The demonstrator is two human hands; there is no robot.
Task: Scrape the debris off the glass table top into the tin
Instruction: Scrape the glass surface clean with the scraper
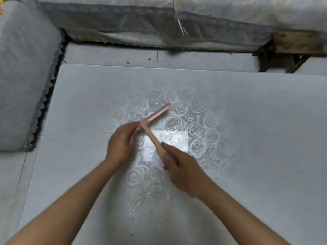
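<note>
One pink T-shaped scraper (157,114) is held above the rose print (173,123) of one glass table (265,138). The left hand (122,145) pinches its crossbar; the right hand (180,167) grips its handle. Debris (146,193), many white crumbs, lies at the print's near edge.

Pale pink scraper (154,115) in the fingers (131,129); beneath them, grey-white glass table top (265,121) patterned with roses, whitish debris (138,204) flecks scattered behind.
</note>
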